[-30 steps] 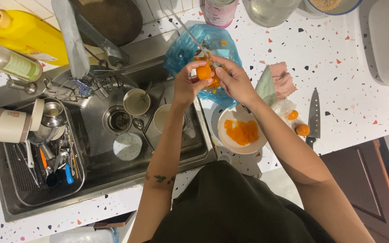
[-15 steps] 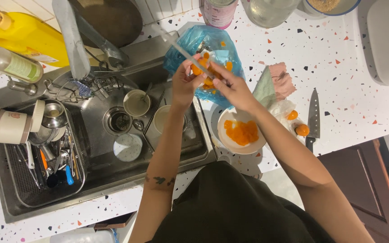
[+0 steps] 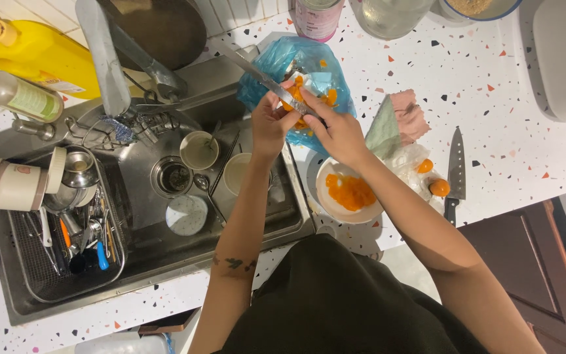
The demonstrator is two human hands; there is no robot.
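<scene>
Just above the white bowl (image 3: 347, 196) of orange pieces, over the open blue bag (image 3: 299, 72), the left hand (image 3: 271, 121) closes its fingers around an orange fruit (image 3: 294, 98) while the right hand (image 3: 339, 131) grips a long knife (image 3: 266, 82) against it, so the scraps can drop into the bag.

We see the person from above, wearing a dark, near-black top whose loose fabric fills the near centre of the view. Both arms are bare from above the elbow down; no sleeve reaches the forearms. The left forearm carries a small dark tattoo on its inner side, near the elbow. The left hand (image 3: 271, 124) and right hand (image 3: 339, 128) are bare, with no gloves, rings or watch visible.
</scene>
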